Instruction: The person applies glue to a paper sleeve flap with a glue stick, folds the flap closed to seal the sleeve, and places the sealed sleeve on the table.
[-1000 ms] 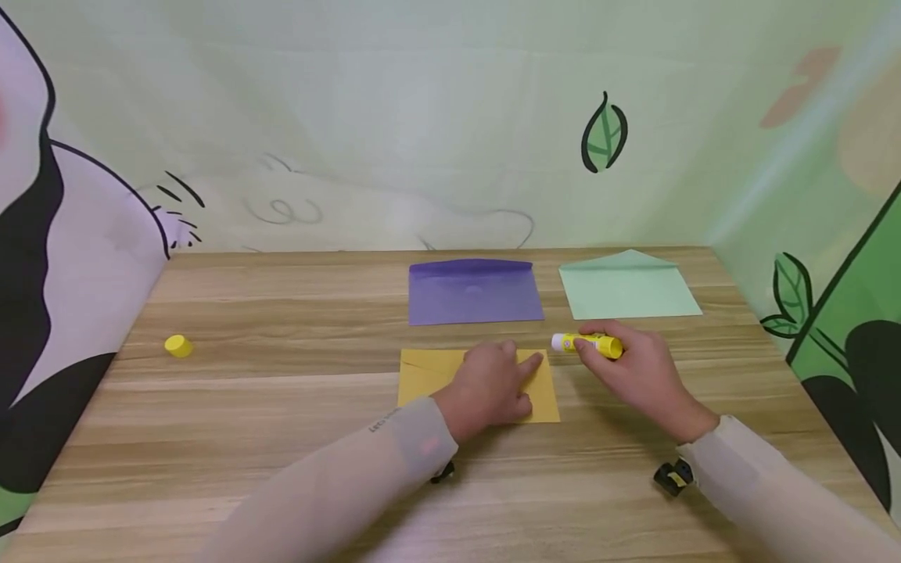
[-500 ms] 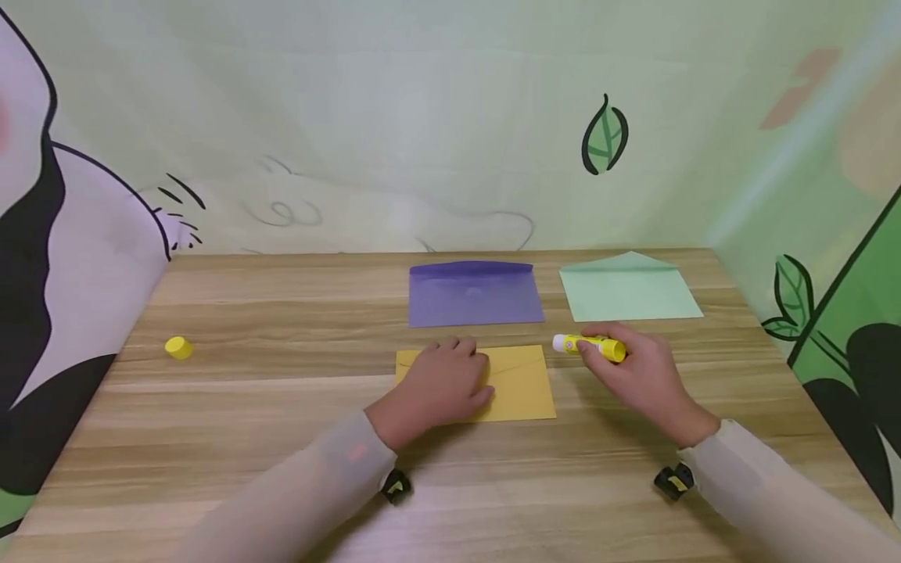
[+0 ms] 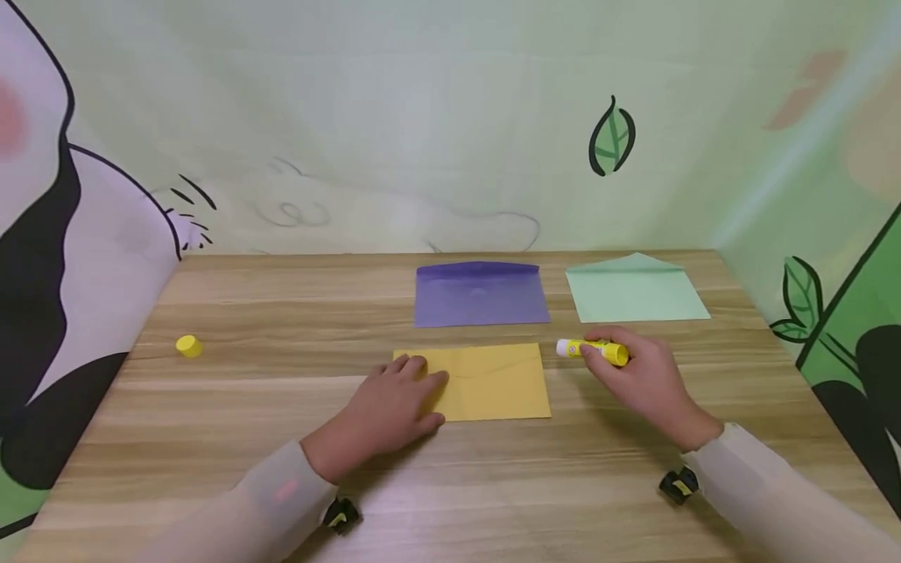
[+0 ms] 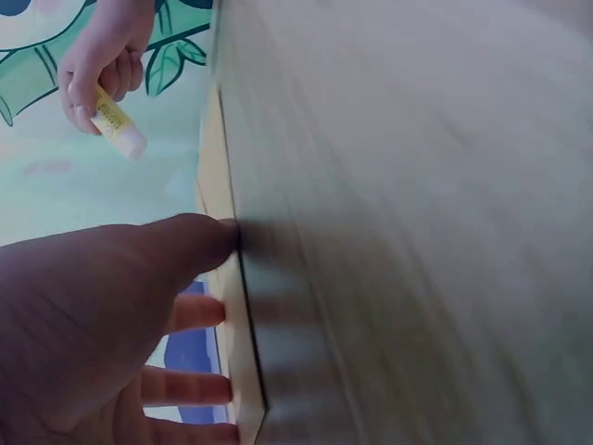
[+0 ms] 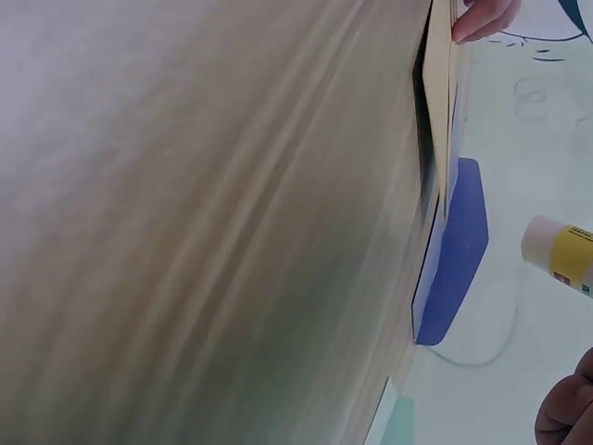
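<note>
A yellow envelope (image 3: 496, 387) lies on the table with its flap folded down. On its left end rest the spread fingertips of my left hand (image 3: 383, 414); the left wrist view shows the thumb (image 4: 208, 236) and fingers touching the paper from above. My right hand (image 3: 651, 379) grips an uncapped glue stick (image 3: 598, 352), yellow with a white end pointing left, just above the table to the right of the envelope. In the right wrist view the white tip of the glue stick (image 5: 547, 243) is apart from the envelope (image 5: 437, 102), whose near edge is raised a little.
Behind the yellow envelope lies a purple envelope (image 3: 481, 301) with its flap up. A mint green envelope (image 3: 640, 297), also flap up, lies to its right. The yellow cap (image 3: 188, 346) sits far left on the wooden table (image 3: 281, 313). A printed backdrop (image 3: 394, 117) stands behind.
My left hand has slid leftward along the yellow envelope from its right end to its left end, uncovering the flap. The right hand with the glue stick has stayed nearly still.
</note>
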Tool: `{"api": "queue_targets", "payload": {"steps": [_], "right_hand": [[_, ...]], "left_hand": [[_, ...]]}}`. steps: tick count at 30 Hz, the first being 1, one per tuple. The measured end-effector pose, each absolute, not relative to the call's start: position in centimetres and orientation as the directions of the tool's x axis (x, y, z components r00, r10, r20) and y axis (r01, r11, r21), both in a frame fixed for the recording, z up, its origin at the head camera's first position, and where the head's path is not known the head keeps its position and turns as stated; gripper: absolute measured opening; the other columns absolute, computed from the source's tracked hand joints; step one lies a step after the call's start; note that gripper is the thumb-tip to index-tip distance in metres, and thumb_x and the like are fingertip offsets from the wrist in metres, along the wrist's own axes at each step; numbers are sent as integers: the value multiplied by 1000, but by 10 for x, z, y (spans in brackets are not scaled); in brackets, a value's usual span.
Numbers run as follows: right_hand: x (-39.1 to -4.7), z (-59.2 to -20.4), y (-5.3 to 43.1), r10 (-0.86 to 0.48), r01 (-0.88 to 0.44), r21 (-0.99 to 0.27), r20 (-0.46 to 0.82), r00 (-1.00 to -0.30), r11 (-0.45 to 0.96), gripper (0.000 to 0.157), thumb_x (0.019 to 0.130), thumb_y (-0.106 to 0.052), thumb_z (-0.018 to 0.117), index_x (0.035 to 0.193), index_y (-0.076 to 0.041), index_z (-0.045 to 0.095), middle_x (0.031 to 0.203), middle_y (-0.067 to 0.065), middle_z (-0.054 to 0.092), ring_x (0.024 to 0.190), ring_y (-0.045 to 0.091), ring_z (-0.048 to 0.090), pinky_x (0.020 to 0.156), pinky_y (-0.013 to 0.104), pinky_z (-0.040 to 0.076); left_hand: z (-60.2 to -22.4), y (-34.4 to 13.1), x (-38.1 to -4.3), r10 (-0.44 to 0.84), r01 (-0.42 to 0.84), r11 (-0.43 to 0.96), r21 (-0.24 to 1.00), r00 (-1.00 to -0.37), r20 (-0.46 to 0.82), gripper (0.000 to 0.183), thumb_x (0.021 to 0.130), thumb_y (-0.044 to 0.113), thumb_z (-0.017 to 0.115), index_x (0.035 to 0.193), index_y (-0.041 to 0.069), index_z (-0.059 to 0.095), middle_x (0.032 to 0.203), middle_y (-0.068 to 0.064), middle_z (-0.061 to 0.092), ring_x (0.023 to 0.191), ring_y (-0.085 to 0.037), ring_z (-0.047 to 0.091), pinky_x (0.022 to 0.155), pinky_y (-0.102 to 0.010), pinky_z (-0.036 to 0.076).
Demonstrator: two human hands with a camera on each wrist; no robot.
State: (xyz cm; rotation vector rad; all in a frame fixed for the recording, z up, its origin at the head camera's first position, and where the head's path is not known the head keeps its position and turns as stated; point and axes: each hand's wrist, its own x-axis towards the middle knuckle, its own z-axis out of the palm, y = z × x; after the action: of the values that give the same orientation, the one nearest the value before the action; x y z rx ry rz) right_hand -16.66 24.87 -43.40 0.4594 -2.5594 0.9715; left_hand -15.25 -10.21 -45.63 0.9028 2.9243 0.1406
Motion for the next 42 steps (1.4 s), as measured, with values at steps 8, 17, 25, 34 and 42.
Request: {"api": "queue_targets", "payload": {"steps": [8, 17, 25, 34, 42], "right_hand": [[-163, -435, 245, -188, -432, -559, 440, -878, 708, 14, 85, -14, 78, 98, -10, 76, 83, 6, 73, 54, 8, 47, 45, 20, 41], [-156, -437, 250, -186, -430, -552, 442, -877, 715, 15, 85, -14, 79, 99, -9, 75, 85, 8, 74, 55, 6, 49, 46, 19, 42], [-158, -441, 255, -180, -397, -525, 416, -891, 753, 17, 86, -17, 79, 100, -10, 74, 84, 5, 73, 55, 8, 50, 45, 21, 44], [-159, -439, 254, -176, -384, -528, 401, -899, 757, 17, 88, -20, 77, 101, -10, 74, 84, 6, 73, 54, 8, 49, 45, 22, 43], [-163, -436, 252, -184, -397, -521, 413, -892, 755, 14, 87, -19, 77, 100, -12, 75, 86, 7, 74, 56, 9, 50, 46, 22, 43]], "left_hand": [[-455, -110, -156, 575, 563, 817, 125, -812, -105, 58, 95, 50, 62, 145, 22, 53, 142, -14, 51, 134, -40, 48, 101, -62, 44], [-458, -132, -162, 536, 520, 844, 134, -833, -139, 59, 96, 51, 61, 147, 24, 50, 147, -16, 45, 134, -41, 46, 99, -62, 45], [-456, -146, -165, 543, 524, 838, 149, -828, -140, 59, 96, 49, 62, 147, 23, 50, 148, -18, 45, 132, -42, 48, 98, -62, 46], [-463, -171, -167, 555, 532, 826, 186, -825, -103, 59, 96, 46, 63, 148, 23, 49, 147, -18, 45, 132, -43, 48, 94, -61, 49], [-463, -188, -169, 557, 535, 821, 201, -827, -78, 59, 96, 45, 63, 148, 20, 49, 147, -20, 45, 132, -45, 47, 101, -62, 44]]}}
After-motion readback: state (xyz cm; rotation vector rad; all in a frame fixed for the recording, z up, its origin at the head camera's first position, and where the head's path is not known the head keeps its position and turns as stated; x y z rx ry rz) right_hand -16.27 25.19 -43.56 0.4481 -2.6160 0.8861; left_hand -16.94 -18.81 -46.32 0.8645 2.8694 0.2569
